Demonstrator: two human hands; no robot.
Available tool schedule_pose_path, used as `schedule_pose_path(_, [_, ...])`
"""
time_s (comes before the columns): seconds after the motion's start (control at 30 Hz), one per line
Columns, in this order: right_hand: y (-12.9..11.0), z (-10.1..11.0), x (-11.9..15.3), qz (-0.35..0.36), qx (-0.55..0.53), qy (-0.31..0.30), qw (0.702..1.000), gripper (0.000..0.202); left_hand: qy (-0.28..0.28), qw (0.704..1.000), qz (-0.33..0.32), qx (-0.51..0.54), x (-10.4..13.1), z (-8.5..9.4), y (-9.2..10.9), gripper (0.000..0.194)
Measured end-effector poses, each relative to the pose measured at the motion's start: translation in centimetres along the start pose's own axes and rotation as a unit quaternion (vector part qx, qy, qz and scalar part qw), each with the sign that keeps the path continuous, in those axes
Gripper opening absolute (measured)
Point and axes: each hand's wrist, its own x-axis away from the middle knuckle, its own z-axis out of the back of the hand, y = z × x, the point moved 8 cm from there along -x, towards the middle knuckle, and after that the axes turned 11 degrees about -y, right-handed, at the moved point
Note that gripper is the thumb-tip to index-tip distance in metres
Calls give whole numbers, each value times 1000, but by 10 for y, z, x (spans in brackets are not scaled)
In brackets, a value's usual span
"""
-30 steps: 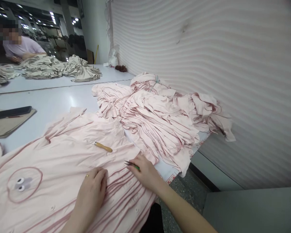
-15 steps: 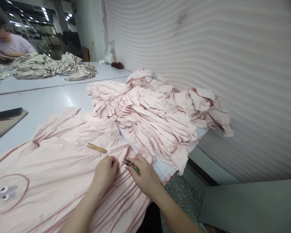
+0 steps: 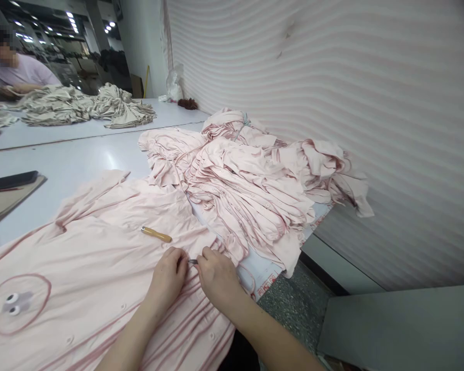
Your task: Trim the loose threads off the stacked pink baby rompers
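A pale pink garment (image 3: 100,247) with darker pink edging, small buttons and a round face patch lies spread across the table in front of me. My left hand (image 3: 170,270) is closed, pinching the garment's fabric near its edge. Just to the right, my right hand (image 3: 218,275) is closed around small thread snips (image 3: 193,262). Only their metal tips show, pointing at my left fingertips; the green handle is hidden in my palm. On the garment, above my left hand, rests a wooden-handled tool (image 3: 156,234).
Heaped pink garments (image 3: 247,190) lie along the wall side, one bundle tied with a pale strip. A phone (image 3: 11,181) sits on brown paper at left. Beyond are grey-green garments (image 3: 81,105) and a co-worker (image 3: 25,72). The table's edge (image 3: 268,283) drops to the floor at right.
My right hand has turned and shifted slightly left, bringing the snips' tips up to my left fingertips. Their green handle no longer shows. My left hand stays nearly in place.
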Motion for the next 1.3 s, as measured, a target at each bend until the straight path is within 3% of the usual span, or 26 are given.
schedule_pose_path(0.27, [9,-3,-3,-38,-25,-2,999,13,50,998,-1,34,6,7,2,18])
schedule_pose_path(0.43, [19,2,6,-44,-115,44,991,13,155,987,48,-1,45,56,-15,25])
schedule_pose_path(0.5, [11,3,10,-5,-163,57,985,19,143,985,64,-66,66,64,-23,24])
schedule_pose_path(0.63, [-23,0,11,106,-213,31,971,13,77,978,52,-188,88,42,-29,23])
schedule_pose_path(0.8, [-49,-8,5,123,-116,7,985,10,76,953,58,-286,82,21,-24,24])
schedule_pose_path(0.93, [-52,-12,3,114,-81,-9,990,7,71,962,55,-258,77,20,-24,23])
schedule_pose_path(1.1, [-55,-15,3,109,-80,-17,991,9,117,969,37,-216,82,25,-28,21])
schedule_pose_path(1.3, [-62,-14,3,124,-68,7,990,6,82,985,56,-140,84,25,-40,21])
